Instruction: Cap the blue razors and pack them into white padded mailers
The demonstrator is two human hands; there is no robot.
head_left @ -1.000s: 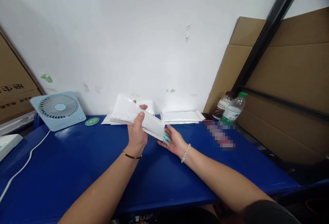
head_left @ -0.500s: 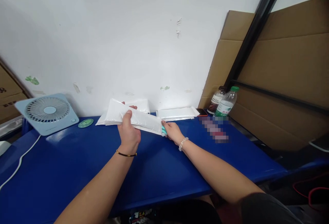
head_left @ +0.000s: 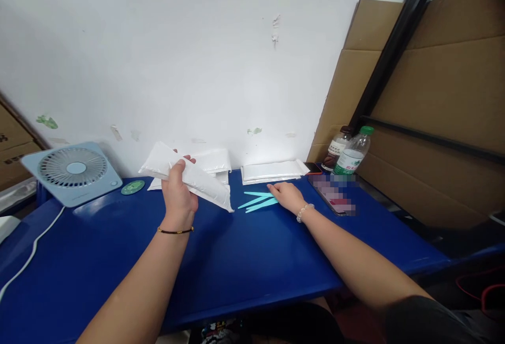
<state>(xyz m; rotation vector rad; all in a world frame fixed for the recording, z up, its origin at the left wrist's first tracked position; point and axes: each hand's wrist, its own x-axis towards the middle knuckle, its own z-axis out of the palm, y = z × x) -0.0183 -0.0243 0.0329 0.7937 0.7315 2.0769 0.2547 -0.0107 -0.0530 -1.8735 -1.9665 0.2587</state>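
My left hand (head_left: pixel 179 191) is closed around a white padded mailer bag (head_left: pixel 205 189), thumb on its near face, and holds it tilted above the table. To the right of it, my right hand (head_left: pixel 288 195) pinches several thin turquoise pointed strips (head_left: pixel 258 202). Their tips fan out toward the bag, apart from it, while their other ends are hidden in my fingers. Exactly what kind of strips they are, I cannot tell. Behind the left hand lie more white bags (head_left: pixel 215 161), partly covered. Another short pile of white bags (head_left: pixel 272 170) rests against the wall.
A blue fan (head_left: pixel 76 168) with a white cable leans at the left beside a green round disc (head_left: pixel 133 187). On the right are two bottles (head_left: pixel 351 153), a phone (head_left: pixel 329 194) and cardboard (head_left: pixel 343 76). The blue table (head_left: pixel 236 265) ends close to my body.
My right hand has moved right, drawing the turquoise strips out of the bag's end, so they now show. My left hand has shifted left with the bag, which tilts more.
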